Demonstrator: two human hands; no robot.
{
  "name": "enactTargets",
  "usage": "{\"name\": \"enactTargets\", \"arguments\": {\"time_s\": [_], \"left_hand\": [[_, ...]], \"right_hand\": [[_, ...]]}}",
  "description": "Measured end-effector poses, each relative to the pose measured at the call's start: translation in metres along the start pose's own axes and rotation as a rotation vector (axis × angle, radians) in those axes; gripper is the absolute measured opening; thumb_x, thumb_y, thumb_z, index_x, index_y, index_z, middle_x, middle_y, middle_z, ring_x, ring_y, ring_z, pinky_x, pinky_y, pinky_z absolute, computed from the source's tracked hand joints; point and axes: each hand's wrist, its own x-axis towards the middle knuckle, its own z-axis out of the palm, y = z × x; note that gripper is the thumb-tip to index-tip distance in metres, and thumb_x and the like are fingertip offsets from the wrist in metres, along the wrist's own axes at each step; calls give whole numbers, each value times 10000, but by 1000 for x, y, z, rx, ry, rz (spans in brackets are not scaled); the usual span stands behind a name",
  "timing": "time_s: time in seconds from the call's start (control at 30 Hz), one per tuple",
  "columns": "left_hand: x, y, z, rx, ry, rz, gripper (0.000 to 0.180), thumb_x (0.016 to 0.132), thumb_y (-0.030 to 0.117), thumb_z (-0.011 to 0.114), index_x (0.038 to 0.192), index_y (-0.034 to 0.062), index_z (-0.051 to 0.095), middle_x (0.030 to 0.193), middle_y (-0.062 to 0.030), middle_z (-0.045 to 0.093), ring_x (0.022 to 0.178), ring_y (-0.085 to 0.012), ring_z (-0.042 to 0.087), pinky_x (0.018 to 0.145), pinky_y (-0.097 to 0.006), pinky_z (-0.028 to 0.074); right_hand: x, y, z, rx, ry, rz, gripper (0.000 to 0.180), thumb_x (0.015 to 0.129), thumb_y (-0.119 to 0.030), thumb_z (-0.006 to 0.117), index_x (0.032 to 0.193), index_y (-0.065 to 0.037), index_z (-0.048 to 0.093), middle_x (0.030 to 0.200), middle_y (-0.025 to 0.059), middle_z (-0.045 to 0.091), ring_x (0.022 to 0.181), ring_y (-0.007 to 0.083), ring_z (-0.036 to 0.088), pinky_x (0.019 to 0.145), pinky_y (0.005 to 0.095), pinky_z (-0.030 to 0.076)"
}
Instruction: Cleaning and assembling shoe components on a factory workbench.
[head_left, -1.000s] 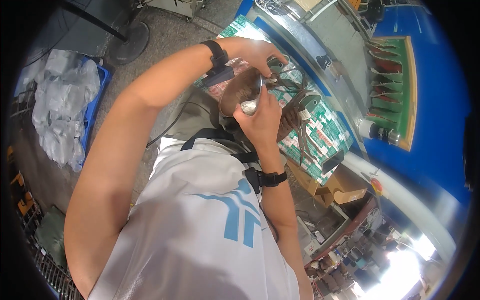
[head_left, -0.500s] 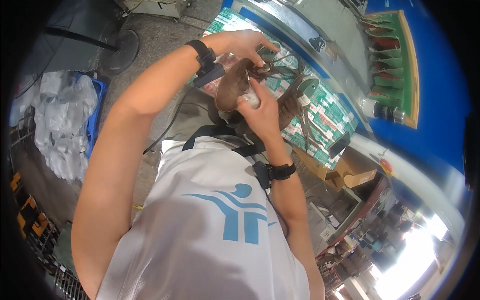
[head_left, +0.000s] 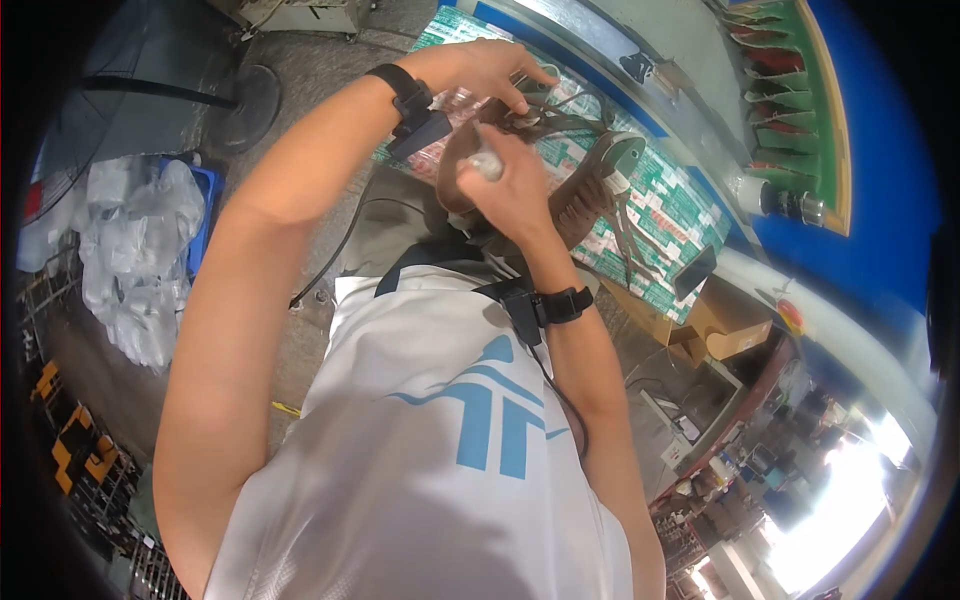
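Observation:
A brown lace-up shoe [head_left: 456, 165] lies tilted over the near edge of the patterned board, its toe toward me. My left hand [head_left: 490, 72] grips it near the laced opening, thumb and index finger on either side. In my closed right hand [head_left: 515, 190] is a small whitish rounded thing [head_left: 487, 165], held against the shoe's upper; its kind is unclear, and my fingers hide part of it. Just right of this hand stands a second brown shoe [head_left: 590, 190] with a green lining and loose laces.
The shoes are on a green-and-white patterned board [head_left: 655, 225]. A dark phone-like slab [head_left: 695, 272] lies at its right end, above an open cardboard box [head_left: 730, 325]. Beyond is a rack of upright shoe parts [head_left: 785, 110]. Clear plastic bags [head_left: 135, 250] fill a blue crate at left.
My right hand has shifted slightly up and left over the shoe with the whitish thing. My left hand has stayed at the laced opening. The whole view has tilted a little.

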Motion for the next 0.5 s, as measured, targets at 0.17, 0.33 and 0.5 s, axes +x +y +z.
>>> {"name": "enactTargets", "arguments": {"time_s": [0.17, 0.33, 0.5], "left_hand": [[8, -11, 4, -60, -38, -14, 785, 897, 250, 894, 1607, 339, 570, 1463, -174, 709, 907, -292, 776, 923, -425, 599], [-14, 7, 3, -33, 35, -41, 830, 863, 333, 917, 1612, 362, 558, 1659, -215, 514, 1355, -358, 671, 1150, -444, 524], [-8, -12, 27, 12, 175, 69, 825, 857, 307, 913, 1605, 347, 568, 1675, -226, 486, 1528, -391, 503, 1243, -454, 443]], "right_hand": [[-48, -19, 25, 33, -358, -197, 727, 787, -321, 822, 1366, 86, 659, 1166, 283, 690, 1102, 439, 692, 979, 471, 557], [-54, -16, -1, -60, -134, 14, 773, 804, -297, 824, 1442, 78, 602, 1209, 288, 693, 1125, 439, 691, 1000, 481, 553], [-56, 27, -21, -124, 199, 61, 777, 818, -296, 820, 1460, 75, 587, 1294, 271, 676, 1201, 437, 661, 1049, 489, 525]]}}
